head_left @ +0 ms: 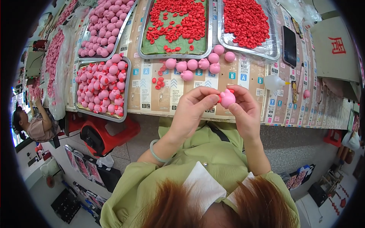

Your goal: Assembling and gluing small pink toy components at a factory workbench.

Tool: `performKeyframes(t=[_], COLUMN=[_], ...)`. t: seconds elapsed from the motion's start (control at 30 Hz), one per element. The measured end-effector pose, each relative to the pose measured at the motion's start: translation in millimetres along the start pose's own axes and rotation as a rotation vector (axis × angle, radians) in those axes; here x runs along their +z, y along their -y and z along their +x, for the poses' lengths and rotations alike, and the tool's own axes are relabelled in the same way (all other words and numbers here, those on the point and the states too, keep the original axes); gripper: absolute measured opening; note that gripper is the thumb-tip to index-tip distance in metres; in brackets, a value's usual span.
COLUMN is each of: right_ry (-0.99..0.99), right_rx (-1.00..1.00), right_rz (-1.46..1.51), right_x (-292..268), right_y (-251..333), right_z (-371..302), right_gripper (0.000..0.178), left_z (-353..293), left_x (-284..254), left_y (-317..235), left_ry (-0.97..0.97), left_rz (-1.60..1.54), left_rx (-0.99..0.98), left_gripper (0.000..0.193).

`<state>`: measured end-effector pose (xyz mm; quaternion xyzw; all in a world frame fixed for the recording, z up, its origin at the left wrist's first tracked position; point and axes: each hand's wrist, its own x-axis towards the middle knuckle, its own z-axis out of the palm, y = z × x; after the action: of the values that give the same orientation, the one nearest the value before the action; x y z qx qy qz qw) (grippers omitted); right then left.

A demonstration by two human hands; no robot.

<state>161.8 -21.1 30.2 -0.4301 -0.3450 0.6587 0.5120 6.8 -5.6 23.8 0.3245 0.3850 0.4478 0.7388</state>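
Small pink rubbery pig-shaped ball [227,98] pinched up in the air between both hands, just above the near edge of the cardboard-covered worktop [243,79]. Left hand [192,110] closed on it from the left, thumb and forefinger pressing what looks like a little red piece against its side. Right hand [246,110] closed around the other side, fingers curled over the top and underneath.

Around it: loose row of pink balls [197,64] lying on the worktop just beyond the hands, a few stray red rubber caps [159,81] beside them. Further back, metal tray with a green liner half full of red caps [175,26], another metal tray heaped with red caps [247,21], and two metal trays of pink pig balls [102,85] off to the left. Small clear squeeze bottle with a yellow nozzle [274,82] to the right, dark phone [289,45] past it.

Stuff that could go wrong, imo:
- Tiny red piece slipping out of the fingertip pinch, probably gone under the worktop since the hands hang right over the edge.
- Piece pushed on crooked, because the ball is soft and squishes under pressure.
- Sleeve or wrist knocking the loose row, round things, rolling off fast.
- Can't tell if glue is involved, but sticky fingertips would be a mess if so.
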Motion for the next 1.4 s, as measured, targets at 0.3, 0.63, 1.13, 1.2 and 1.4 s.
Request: performKeyframes(t=[0.3,0.63,1.13,1.2,1.4], right_ry=[-0.01,-0.073,-0.05,-0.049,0.045], right_rx=[-0.094,-0.124,-0.426,-0.474,0.058], right_rz=[-0.202,-0.436,-0.685,-0.783,0.232], right_x=[12.2,11.9,6.3,5.8,6.9], right_y=[8.9,3.4,2.1,0.0,-0.3], right_z=[-1.3,-6.5,0.8,0.8,-1.3], right_gripper=[0.037,0.038,0.038,0.038,0.035], left_z=[-2.6,-8.5,-6.0,-6.9,-5.2], left_x=[8.6,13.5,21.5,23.5,18.3], left_y=[2.4,4.2,-10.2,-8.5,-4.4], left_ry=[0.256,0.271,0.176,0.122,-0.053], left_rz=[-0.785,-0.734,-0.5,-0.316,0.842], left_rx=[-0.541,-0.385,-0.361,-0.25,0.492], left_gripper=[0.039,0.038,0.032,0.031,0.044])
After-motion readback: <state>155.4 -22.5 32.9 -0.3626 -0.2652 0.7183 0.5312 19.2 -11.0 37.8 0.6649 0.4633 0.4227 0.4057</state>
